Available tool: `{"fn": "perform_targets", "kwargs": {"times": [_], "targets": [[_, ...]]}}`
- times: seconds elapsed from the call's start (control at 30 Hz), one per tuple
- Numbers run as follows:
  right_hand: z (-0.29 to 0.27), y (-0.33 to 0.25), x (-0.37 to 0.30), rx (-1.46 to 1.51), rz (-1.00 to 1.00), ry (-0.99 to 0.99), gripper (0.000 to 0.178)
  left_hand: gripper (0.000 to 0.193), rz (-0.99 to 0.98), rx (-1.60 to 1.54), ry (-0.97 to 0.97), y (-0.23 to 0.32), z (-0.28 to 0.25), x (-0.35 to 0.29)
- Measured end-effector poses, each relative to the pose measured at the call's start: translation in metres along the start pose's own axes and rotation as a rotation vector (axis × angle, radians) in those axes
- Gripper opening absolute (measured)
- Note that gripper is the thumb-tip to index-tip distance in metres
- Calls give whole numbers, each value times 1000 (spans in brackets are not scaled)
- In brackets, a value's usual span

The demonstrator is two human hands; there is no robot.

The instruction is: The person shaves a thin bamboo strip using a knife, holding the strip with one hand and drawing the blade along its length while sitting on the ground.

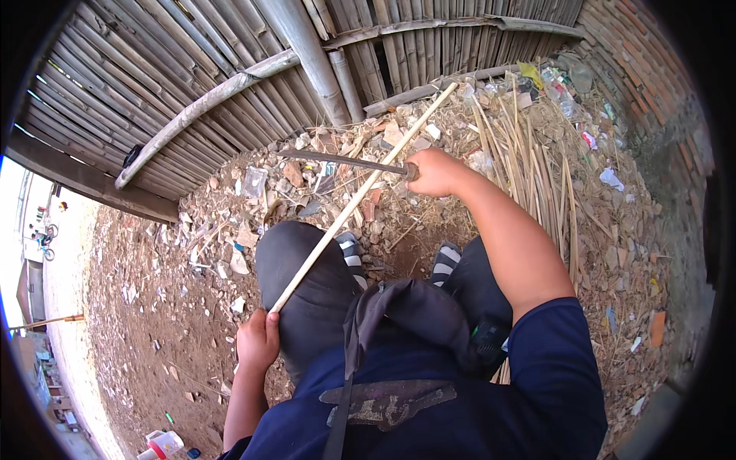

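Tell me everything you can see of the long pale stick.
The stick is slender, nearly straight and cream-coloured, and looks like split wood or bamboo. It slants away from the person, from lower left to upper right, passing over the left thigh. The left hand grips its near end; its far end shows bare. The dark blade of the knife in the right hand crosses it past midway; whether they touch is hard to tell.

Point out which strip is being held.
The pale strip slanting past the left knee, its near end in the left hand; the other strips lie bunched together at right, in neither hand.
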State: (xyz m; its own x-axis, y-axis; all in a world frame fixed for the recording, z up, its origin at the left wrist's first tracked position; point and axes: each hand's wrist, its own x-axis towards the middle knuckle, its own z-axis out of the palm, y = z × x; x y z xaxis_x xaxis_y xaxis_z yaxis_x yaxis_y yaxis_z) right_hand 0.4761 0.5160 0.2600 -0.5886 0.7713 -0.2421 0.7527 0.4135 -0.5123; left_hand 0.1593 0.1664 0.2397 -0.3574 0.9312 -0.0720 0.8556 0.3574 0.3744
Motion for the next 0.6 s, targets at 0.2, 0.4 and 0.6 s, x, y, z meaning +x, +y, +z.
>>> {"fn": "perform_targets", "kwargs": {"times": [0.2, 0.4, 0.6], "targets": [[0, -39, -21, -82, -78, 26, 25, 41, 8, 11, -13, -5, 2, 0], [-3, 9, 3, 10, 64, 28, 24, 42, -4, -13, 5, -4, 6, 1], [-2, -14, -6, -6, 42, 77, 24, 42, -16, 15, -13, 1, -2, 0]]}}
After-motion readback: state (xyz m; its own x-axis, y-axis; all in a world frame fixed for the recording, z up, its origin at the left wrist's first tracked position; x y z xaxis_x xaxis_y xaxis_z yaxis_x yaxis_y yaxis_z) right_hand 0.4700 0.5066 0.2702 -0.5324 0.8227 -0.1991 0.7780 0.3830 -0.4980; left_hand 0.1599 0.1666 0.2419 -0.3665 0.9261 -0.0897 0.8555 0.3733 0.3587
